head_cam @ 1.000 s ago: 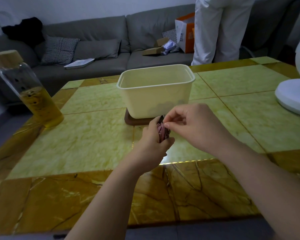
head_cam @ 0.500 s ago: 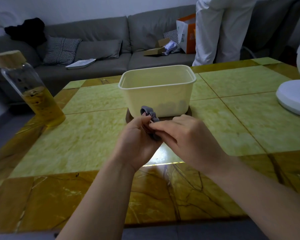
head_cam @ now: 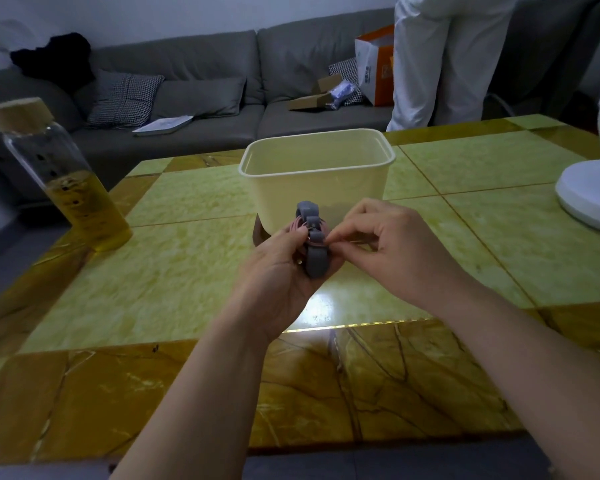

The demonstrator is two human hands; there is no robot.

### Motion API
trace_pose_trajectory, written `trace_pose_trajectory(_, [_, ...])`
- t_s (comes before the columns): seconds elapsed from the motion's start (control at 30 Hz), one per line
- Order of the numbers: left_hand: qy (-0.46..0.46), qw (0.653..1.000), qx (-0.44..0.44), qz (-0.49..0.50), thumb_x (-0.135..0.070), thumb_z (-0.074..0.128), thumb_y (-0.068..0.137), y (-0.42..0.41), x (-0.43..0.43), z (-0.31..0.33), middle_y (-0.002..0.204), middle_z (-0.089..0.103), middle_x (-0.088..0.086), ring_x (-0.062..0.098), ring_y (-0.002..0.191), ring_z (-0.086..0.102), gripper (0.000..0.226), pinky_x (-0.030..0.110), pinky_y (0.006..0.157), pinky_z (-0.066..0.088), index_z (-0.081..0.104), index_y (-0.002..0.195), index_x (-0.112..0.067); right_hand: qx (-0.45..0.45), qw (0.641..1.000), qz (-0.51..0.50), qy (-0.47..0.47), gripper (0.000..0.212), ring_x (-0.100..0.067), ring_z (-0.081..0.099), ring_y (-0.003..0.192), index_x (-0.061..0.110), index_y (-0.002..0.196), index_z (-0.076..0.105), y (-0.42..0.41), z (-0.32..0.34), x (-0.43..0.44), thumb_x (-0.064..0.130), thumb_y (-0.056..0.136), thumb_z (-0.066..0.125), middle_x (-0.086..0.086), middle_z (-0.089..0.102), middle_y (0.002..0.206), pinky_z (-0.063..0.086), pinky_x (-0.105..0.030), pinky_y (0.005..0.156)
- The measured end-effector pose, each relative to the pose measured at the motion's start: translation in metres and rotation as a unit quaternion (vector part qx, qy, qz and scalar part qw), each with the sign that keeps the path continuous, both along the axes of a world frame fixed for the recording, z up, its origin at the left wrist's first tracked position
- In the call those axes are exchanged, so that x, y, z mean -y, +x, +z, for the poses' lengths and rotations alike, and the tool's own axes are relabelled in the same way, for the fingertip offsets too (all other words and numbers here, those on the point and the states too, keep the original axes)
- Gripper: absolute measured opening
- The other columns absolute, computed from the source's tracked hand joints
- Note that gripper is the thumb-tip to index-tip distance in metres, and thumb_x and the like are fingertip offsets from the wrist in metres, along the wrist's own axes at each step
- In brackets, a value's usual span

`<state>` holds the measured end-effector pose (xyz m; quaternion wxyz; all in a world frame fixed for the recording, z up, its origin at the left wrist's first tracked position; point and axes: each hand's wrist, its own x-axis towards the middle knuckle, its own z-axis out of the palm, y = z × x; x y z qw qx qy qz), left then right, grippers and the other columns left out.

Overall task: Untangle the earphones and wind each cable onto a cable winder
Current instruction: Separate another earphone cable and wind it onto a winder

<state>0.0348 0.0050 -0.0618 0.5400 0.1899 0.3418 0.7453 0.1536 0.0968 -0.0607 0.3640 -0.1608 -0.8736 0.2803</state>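
I see the grey strap-shaped cable winder [head_cam: 315, 253] standing roughly upright in the left hand [head_cam: 278, 271]. It is lifted above the green-and-amber marble-patterned desk [head_cam: 187, 271], just in front of the tub. Loops of thin pink earphone cable [head_cam: 297, 228] are wrapped round its middle and bulge out on its left side, and its top end curls over into a small hook. The left hand's fingers curl round the winder's lower half, with the thumb against the cable. The right hand [head_cam: 385, 242] comes in from the right, thumb and forefinger pinching the winder at its waist and the other fingers loosely bent.

Directly behind both hands a cream rectangular plastic tub [head_cam: 319, 181] stands on a dark brown base [head_cam: 258, 235]. From my view the winder's top overlaps the tub's front wall.

Well to the left stands a clear glass bottle [head_cam: 70, 188] with a pale wooden lid, half full of yellow liquid. At the right edge sits a white round fan base [head_cam: 589, 199].

Beyond the desk is a grey sofa [head_cam: 205, 81]. It carries a checked cushion [head_cam: 125, 100], a black garment [head_cam: 54, 60], an open cardboard box [head_cam: 312, 98] and an orange-and-white paper bag [head_cam: 376, 64]. A person in white clothes [head_cam: 440, 60] stands beside the bag.
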Motion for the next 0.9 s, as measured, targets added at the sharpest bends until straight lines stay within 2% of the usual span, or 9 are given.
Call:
trace_pose_trajectory(0.07, [-0.023, 0.998, -0.052, -0.022, -0.009, 0.04, 0.1, -0.001, 0.002, -0.001, 0.106, 0.058, 0.016, 0.019, 0.087, 0.063, 0.024, 0.029, 0.066, 0.06, 0.053, 0.117, -0.001, 0.026, 0.998, -0.006, -0.065, 0.014, 0.003, 0.061, 0.071, 0.024, 0.079, 0.073, 0.003, 0.005, -0.003, 0.011, 0.079, 0.076, 0.017, 0.062, 0.075, 0.045, -0.007, 0.067])
trace_pose_trajectory(0.13, [-0.035, 0.994, -0.087, -0.058, -0.01, 0.04, 0.1, -0.002, 0.004, -0.002, 0.102, 0.064, 0.013, 0.018, 0.081, 0.068, 0.024, 0.026, 0.064, 0.058, 0.055, 0.117, -0.004, 0.045, 0.994, -0.02, -0.099, 0.016, 0.008, 0.06, 0.066, 0.027, 0.073, 0.07, 0.006, 0.008, -0.006, 0.014, 0.077, 0.078, 0.017, 0.064, 0.069, 0.043, -0.005, 0.062])
trace_pose_trajectory(0.37, [-0.071, 0.97, -0.184, -0.143, -0.01, 0.041, 0.098, 0.001, 0.011, -0.001, 0.092, 0.062, 0.003, 0.013, 0.076, 0.061, 0.025, 0.021, 0.061, 0.055, 0.059, 0.116, -0.013, 0.117, 0.99, -0.057, -0.061, 0.008, 0.016, 0.052, 0.06, 0.021, 0.075, 0.07, 0.022, 0.02, -0.015, 0.018, 0.077, 0.078, 0.017, 0.058, 0.065, 0.037, -0.002, 0.056])
trace_pose_trajectory(0.5, [-0.09, 0.951, -0.259, -0.142, -0.006, 0.042, 0.099, 0.0, 0.012, -0.006, 0.098, 0.06, 0.003, 0.011, 0.077, 0.062, 0.029, 0.021, 0.064, 0.053, 0.056, 0.121, -0.019, 0.158, 0.984, -0.059, -0.065, 0.008, 0.013, 0.052, 0.062, 0.022, 0.077, 0.07, 0.021, 0.016, -0.018, 0.023, 0.077, 0.078, 0.012, 0.063, 0.073, 0.039, -0.004, 0.056])
trace_pose_trajectory(0.6, [-0.116, 0.929, -0.32, -0.146, -0.002, 0.046, 0.098, -0.001, 0.012, -0.01, 0.104, 0.058, 0.004, 0.011, 0.081, 0.062, 0.035, 0.021, 0.069, 0.053, 0.053, 0.122, -0.026, 0.191, 0.977, -0.065, -0.073, 0.012, 0.013, 0.054, 0.062, 0.028, 0.075, 0.067, 0.02, 0.014, -0.019, 0.022, 0.079, 0.077, 0.015, 0.063, 0.074, 0.038, -0.004, 0.053])
trace_pose_trajectory(0.67, [-0.122, 0.918, -0.348, -0.146, -0.001, 0.048, 0.097, 0.0, 0.011, -0.012, 0.104, 0.058, 0.004, 0.01, 0.082, 0.062, 0.037, 0.021, 0.071, 0.053, 0.053, 0.121, -0.029, 0.181, 0.976, -0.066, -0.106, 0.016, 0.006, 0.057, 0.063, 0.029, 0.072, 0.066, 0.021, 0.015, -0.02, 0.02, 0.079, 0.077, 0.014, 0.065, 0.073, 0.039, -0.007, 0.056])
trace_pose_trajectory(0.77, [-0.119, 0.904, -0.384, -0.143, -0.002, 0.049, 0.097, 0.001, 0.01, -0.013, 0.104, 0.058, 0.004, 0.011, 0.085, 0.061, 0.038, 0.021, 0.073, 0.054, 0.05, 0.127, -0.026, 0.143, 0.976, -0.072, -0.149, 0.015, -0.002, 0.063, 0.06, 0.026, 0.071, 0.068, 0.02, 0.016, -0.017, 0.017, 0.078, 0.077, 0.008, 0.068, 0.068, 0.047, -0.018, 0.06])
trace_pose_trajectory(0.9, [-0.137, 0.875, -0.453, -0.104, -0.005, 0.049, 0.098, 0.006, 0.005, -0.018, 0.1, 0.057, 0.001, 0.011, 0.084, 0.058, 0.034, 0.025, 0.078, 0.057, 0.052, 0.116, -0.034, 0.109, 0.98, -0.099, -0.135, 0.017, -0.001, 0.061, 0.058, 0.027, 0.068, 0.067, 0.008, 0.008, -0.003, 0.019, 0.078, 0.078, 0.01, 0.065, 0.064, 0.046, -0.011, 0.057])
